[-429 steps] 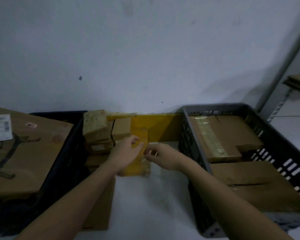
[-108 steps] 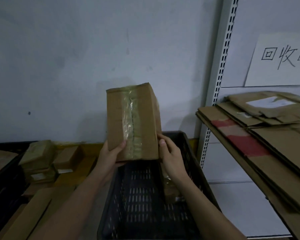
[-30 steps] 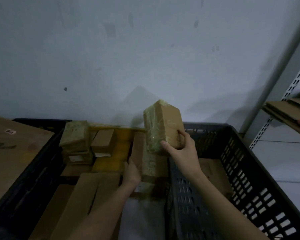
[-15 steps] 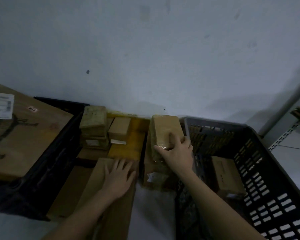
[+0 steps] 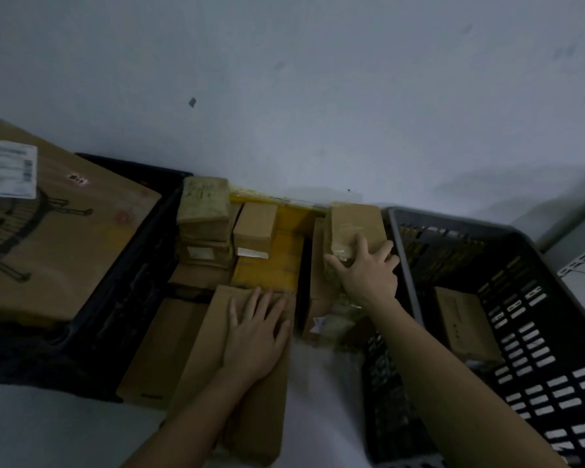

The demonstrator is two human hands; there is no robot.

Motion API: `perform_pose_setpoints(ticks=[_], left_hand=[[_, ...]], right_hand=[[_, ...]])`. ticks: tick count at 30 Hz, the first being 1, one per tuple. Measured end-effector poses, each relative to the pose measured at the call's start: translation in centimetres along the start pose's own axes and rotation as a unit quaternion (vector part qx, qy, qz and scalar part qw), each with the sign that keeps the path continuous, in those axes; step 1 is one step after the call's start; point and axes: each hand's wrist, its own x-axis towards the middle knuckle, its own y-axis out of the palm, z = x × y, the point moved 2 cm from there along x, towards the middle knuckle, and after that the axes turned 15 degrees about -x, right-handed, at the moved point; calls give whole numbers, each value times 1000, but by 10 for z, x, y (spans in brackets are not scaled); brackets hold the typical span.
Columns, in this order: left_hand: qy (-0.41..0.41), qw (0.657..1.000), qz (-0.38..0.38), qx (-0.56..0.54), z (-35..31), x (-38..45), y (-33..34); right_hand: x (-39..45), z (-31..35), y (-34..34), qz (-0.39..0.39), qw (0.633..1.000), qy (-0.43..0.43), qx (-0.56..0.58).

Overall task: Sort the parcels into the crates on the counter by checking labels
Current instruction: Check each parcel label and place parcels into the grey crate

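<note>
Lowered from where it had been held up over the crate rim a second earlier, the taped box [image 5: 353, 231] was now set on the pile of parcels between the two crates, just left of the grey crate [image 5: 507, 244], and not inside it. By this it was judged that the box had been checked and kept out of that crate, though no label on it could be read. Only one small box [image 5: 465, 320] was seen lying in the grey crate; the black crate [image 5: 129, 261] carried a large carton [image 5: 58, 238]. The right hand [image 5: 368, 275] was laid over the taped box with fingers spread, gripping lightly. The left hand [image 5: 255, 336] was pressed flat, fingers spread, on a long flat box [image 5: 217, 366].
</note>
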Motion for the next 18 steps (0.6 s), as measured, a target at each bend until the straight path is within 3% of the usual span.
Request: perform_pose_setpoints(ticks=[5, 8, 11, 15, 18], left_hand=[[-18, 999, 30, -13, -7, 4, -7], [-41, 998, 16, -39, -28, 16, -18], [9, 996, -31, -87, -74, 33, -31], [102, 984, -68, -133, -162, 54, -38], [137, 978, -37, -154, -221, 67, -28]], right_hand=[[-8, -26, -20, 52, 993, -72, 81], [-10, -57, -37, -28, 985, -76, 155], [-9, -101, -46, -78, 979, -40, 184], [-5, -167, -32, -27, 983, 37, 177], [-6, -203, -14, 1, 984, 83, 159]])
